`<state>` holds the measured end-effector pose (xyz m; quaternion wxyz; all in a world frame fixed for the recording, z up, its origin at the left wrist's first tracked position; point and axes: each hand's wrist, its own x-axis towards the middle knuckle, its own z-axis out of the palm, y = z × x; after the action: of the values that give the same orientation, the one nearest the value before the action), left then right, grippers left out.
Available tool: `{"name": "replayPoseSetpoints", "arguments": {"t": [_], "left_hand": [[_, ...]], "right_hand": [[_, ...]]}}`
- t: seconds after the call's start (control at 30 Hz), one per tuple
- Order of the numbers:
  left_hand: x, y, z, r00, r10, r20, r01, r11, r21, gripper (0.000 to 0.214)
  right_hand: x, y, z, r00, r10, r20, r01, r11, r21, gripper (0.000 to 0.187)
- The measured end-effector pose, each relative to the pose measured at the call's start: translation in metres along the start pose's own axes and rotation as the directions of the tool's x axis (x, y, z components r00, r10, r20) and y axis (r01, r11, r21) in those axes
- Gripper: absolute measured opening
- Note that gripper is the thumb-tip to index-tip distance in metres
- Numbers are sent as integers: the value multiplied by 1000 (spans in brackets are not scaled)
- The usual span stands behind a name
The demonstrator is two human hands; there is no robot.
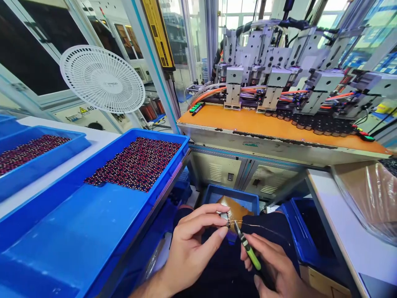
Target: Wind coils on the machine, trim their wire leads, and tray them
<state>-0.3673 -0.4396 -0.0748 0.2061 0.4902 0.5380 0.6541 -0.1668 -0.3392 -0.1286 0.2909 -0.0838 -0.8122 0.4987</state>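
Between the thumb and fingertips of my left hand (194,244) is a small metal-cased part (224,215), partly covered by the fingers. Thin copper-coloured wires (257,226) run from it to the right over the lap. My right hand (276,258) is closed around wire cutters (252,256) with green and black handles. Their tip is at the wires, just right of the part; whether the jaws are closed on a wire I cannot tell.
To the left stands a blue tray (77,219) with rows of small dark-and-red parts (139,163). A white fan (102,78) is behind it. Ahead is an orange-topped machine bench (217,120) with metal fixtures. A blue bin (254,200) stands low, and a white table (366,244) is at right.
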Motion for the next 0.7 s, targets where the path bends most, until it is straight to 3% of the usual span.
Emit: {"name": "replayPoseSetpoints", "arguments": {"t": [0.2, 0.4, 0.57, 0.7], "left_hand": [[3, 1, 1, 1000, 11, 3, -11, 1000, 8, 26], [2, -5, 0, 1000, 3, 19, -4, 1000, 5, 27], [0, -14, -8, 986, 116, 120, -123, 991, 52, 27], [1, -19, -9, 974, 213, 77, -212, 977, -14, 38]], "right_hand": [[5, -1, 6, 1000, 20, -19, -20, 999, -28, 66], [-7, 14, 15, 977, 214, -13, -208, 961, 180, 71], [-10, 9, 1, 946, 315, 72, -319, 878, 355, 63], [-7, -13, -16, 904, 396, 160, -427, 828, 363, 52]]}}
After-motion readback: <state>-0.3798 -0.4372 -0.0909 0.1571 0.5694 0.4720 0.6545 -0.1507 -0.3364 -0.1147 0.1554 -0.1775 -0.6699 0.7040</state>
